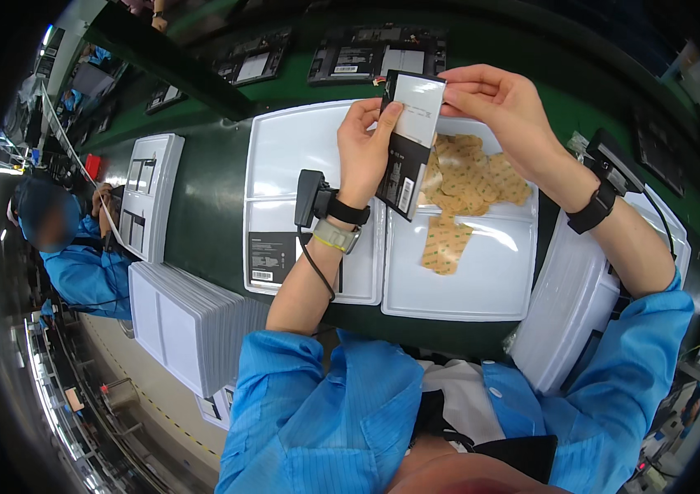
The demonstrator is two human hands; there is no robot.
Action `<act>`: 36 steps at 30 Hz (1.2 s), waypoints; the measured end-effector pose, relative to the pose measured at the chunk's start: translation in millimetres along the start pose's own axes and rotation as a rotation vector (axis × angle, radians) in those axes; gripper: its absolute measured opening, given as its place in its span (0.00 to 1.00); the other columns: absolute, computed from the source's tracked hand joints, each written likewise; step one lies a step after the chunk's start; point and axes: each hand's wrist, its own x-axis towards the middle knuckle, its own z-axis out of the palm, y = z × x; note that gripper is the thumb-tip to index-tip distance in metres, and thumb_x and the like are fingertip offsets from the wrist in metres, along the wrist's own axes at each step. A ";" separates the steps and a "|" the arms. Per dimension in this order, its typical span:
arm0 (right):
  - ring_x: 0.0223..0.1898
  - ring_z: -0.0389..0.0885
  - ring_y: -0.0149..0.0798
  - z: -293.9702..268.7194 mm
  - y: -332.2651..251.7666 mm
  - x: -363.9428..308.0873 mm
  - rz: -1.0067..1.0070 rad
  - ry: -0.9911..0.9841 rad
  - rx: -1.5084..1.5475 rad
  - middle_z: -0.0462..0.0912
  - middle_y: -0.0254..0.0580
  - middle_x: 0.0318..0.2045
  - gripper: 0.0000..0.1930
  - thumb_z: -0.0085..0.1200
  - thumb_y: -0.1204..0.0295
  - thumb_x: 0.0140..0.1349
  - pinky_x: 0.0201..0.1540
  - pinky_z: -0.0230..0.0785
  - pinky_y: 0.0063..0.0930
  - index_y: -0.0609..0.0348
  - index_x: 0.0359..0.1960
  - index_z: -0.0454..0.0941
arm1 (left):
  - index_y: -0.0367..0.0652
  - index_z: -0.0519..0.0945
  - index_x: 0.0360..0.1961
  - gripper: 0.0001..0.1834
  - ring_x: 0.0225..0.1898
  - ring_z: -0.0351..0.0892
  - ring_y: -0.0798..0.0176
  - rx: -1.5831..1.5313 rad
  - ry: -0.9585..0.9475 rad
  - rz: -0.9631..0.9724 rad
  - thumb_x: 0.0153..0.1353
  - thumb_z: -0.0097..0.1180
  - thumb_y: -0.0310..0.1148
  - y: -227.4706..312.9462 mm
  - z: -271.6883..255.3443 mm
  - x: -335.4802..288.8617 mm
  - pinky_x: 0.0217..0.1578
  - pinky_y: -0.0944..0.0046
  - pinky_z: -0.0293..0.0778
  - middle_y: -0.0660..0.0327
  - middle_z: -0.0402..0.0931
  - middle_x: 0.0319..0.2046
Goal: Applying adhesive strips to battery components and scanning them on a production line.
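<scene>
A flat battery pack (420, 105), silver-white on its upper part and black with a printed label lower down, is held up tilted over the white trays. My left hand (364, 152) grips its left side, thumb across the front. At the pack's upper right edge, the fingers of my right hand (508, 107) are pinched together; whatever is between them is too small to make out. A small wired connector (380, 81) sticks out at the top left corner. Below the pack lies a pile of yellowish patterned adhesive pieces (482, 181), with one piece (446, 247) nearer me.
The left white tray (292, 177) holds another black battery pack (274, 255); the right tray (482, 292) bears the adhesive pieces. Stacked trays stand at left (177, 321) and right (568, 305). Open device housings (375, 62) line the back. A co-worker (78, 255) sits at far left.
</scene>
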 end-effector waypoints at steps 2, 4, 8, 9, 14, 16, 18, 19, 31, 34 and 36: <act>0.44 0.89 0.35 -4.0 -0.8 1.8 -0.005 -0.015 0.012 0.87 0.49 0.44 0.14 0.60 0.78 0.68 0.53 0.82 0.25 0.71 0.53 0.81 | 0.31 0.76 0.51 0.19 0.34 0.82 0.74 0.014 -0.012 -0.014 0.73 0.61 0.39 4.8 2.3 -3.9 0.33 0.74 0.77 0.58 0.85 0.37; 0.44 0.89 0.34 -8.5 0.7 5.8 -0.013 -0.027 0.024 0.88 0.49 0.43 0.14 0.60 0.78 0.68 0.52 0.82 0.24 0.71 0.53 0.81 | 0.34 0.77 0.52 0.19 0.33 0.80 0.75 -0.235 -0.115 -0.168 0.76 0.57 0.43 5.7 7.5 -5.8 0.33 0.75 0.76 0.62 0.84 0.39; 0.42 0.89 0.33 -25.2 13.5 20.5 -0.063 0.048 -0.112 0.88 0.46 0.41 0.11 0.59 0.79 0.67 0.49 0.81 0.22 0.69 0.50 0.83 | 0.39 0.76 0.52 0.17 0.36 0.81 0.74 -0.422 -0.142 -0.191 0.77 0.53 0.44 6.3 8.7 -4.0 0.37 0.72 0.78 0.63 0.83 0.40; 0.41 0.88 0.32 -28.4 16.5 23.4 -0.080 0.089 -0.197 0.87 0.44 0.40 0.10 0.59 0.79 0.67 0.48 0.80 0.22 0.68 0.49 0.83 | 0.41 0.75 0.53 0.16 0.37 0.82 0.73 -0.468 -0.128 -0.181 0.77 0.53 0.43 8.2 8.5 -2.9 0.38 0.71 0.79 0.63 0.83 0.41; 0.40 0.87 0.30 30.1 -2.0 -7.9 0.046 -0.105 -0.028 0.87 0.42 0.40 0.11 0.63 0.77 0.66 0.46 0.80 0.23 0.68 0.48 0.82 | 0.42 0.72 0.57 0.15 0.41 0.83 0.71 -0.444 0.017 -0.110 0.75 0.57 0.35 -14.2 -1.3 -10.4 0.42 0.69 0.81 0.60 0.84 0.42; 0.40 0.86 0.28 16.6 4.2 -6.4 -0.024 -0.041 -0.201 0.87 0.41 0.40 0.12 0.64 0.76 0.66 0.47 0.79 0.21 0.68 0.49 0.82 | 0.43 0.70 0.56 0.16 0.39 0.79 0.74 -0.310 0.082 -0.013 0.73 0.59 0.32 -24.0 14.2 -7.1 0.40 0.71 0.78 0.63 0.81 0.38; 0.42 0.85 0.27 9.6 3.0 -9.6 0.012 -0.017 -0.180 0.87 0.41 0.41 0.12 0.63 0.78 0.66 0.48 0.78 0.21 0.69 0.50 0.82 | 0.40 0.63 0.59 0.22 0.42 0.79 0.72 -0.428 0.093 0.042 0.72 0.61 0.31 -28.4 30.3 -7.7 0.40 0.71 0.78 0.58 0.80 0.43; 0.42 0.85 0.27 1.1 6.0 -10.2 -0.004 -0.032 -0.168 0.87 0.42 0.41 0.12 0.61 0.80 0.67 0.49 0.78 0.21 0.69 0.50 0.82 | 0.39 0.60 0.61 0.29 0.47 0.80 0.68 -0.393 0.024 0.050 0.69 0.65 0.31 -15.7 35.3 -11.6 0.47 0.68 0.78 0.54 0.79 0.48; 0.39 0.83 0.24 -9.4 5.5 1.6 -0.217 0.029 -0.424 0.85 0.34 0.36 0.06 0.58 0.81 0.68 0.46 0.76 0.19 0.67 0.45 0.83 | 0.38 0.57 0.71 0.39 0.54 0.79 0.58 -0.647 -0.269 -0.139 0.67 0.65 0.36 0.4 20.7 -17.9 0.58 0.54 0.77 0.51 0.76 0.56; 0.38 0.84 0.25 1.5 3.4 1.1 -0.288 0.040 -0.422 0.87 0.35 0.35 0.06 0.60 0.79 0.67 0.44 0.77 0.21 0.65 0.43 0.85 | 0.40 0.58 0.69 0.36 0.54 0.80 0.57 -0.680 -0.146 -0.043 0.69 0.64 0.39 -17.1 14.9 -6.8 0.57 0.49 0.79 0.50 0.76 0.57; 0.37 0.87 0.28 25.1 -9.7 -19.2 -0.274 -0.040 -0.491 0.88 0.39 0.36 0.07 0.63 0.78 0.64 0.44 0.79 0.22 0.66 0.42 0.86 | 0.39 0.56 0.70 0.38 0.58 0.78 0.58 -0.664 -0.149 -0.029 0.69 0.65 0.37 -10.1 17.1 -9.1 0.59 0.57 0.76 0.52 0.75 0.56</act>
